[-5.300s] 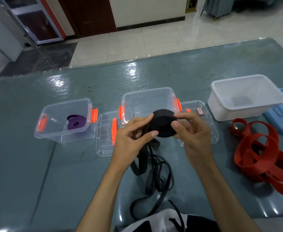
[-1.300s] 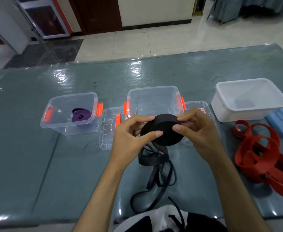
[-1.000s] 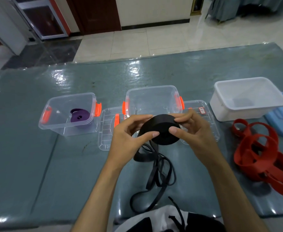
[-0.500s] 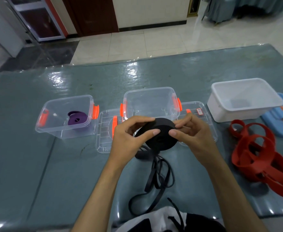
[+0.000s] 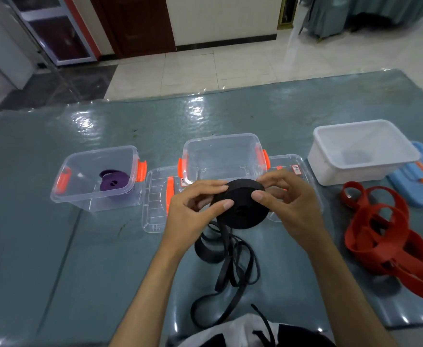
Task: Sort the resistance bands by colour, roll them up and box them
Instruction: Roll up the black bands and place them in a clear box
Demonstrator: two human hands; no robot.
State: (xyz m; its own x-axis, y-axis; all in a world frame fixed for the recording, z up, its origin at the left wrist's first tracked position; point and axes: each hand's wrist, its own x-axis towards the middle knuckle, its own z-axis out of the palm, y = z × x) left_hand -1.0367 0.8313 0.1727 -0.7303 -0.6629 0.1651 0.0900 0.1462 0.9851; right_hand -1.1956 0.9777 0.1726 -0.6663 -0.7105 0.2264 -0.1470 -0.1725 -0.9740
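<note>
Compared with the earliest picture, the black roll (image 5: 241, 209) is thicker and less loose black band (image 5: 226, 261) trails on the table (image 5: 55, 271); the hands are in much the same spot at centre frame. The left hand (image 5: 192, 211) pinches the roll's left edge between thumb and curled fingers, and the right hand (image 5: 289, 202) pinches its right edge the same way, so both are closed on it just above the table, in front of the middle clear box (image 5: 221, 156).

The risk, as I judge it, lies in the tail: it lies in crossed loops below the roll and runs off the table's near edge towards the person's lap, so a snag or a twist could be wound in. If either pinch slackens, the springy coil may loosen or spring open, and it would need rewinding before it fits a box.

At left of centre, a clear box with orange clips (image 5: 95, 176) holds a rolled purple band (image 5: 114, 182). The middle clear box appears to hold nothing, with clear lids (image 5: 155, 204) lying flat on either side of it. At right, a white tub (image 5: 360, 151) looks empty too, a blue lid (image 5: 420, 176) beside it. The red bands (image 5: 385, 234) lie unrolled in a heap at lower right, not yet boxed.
</note>
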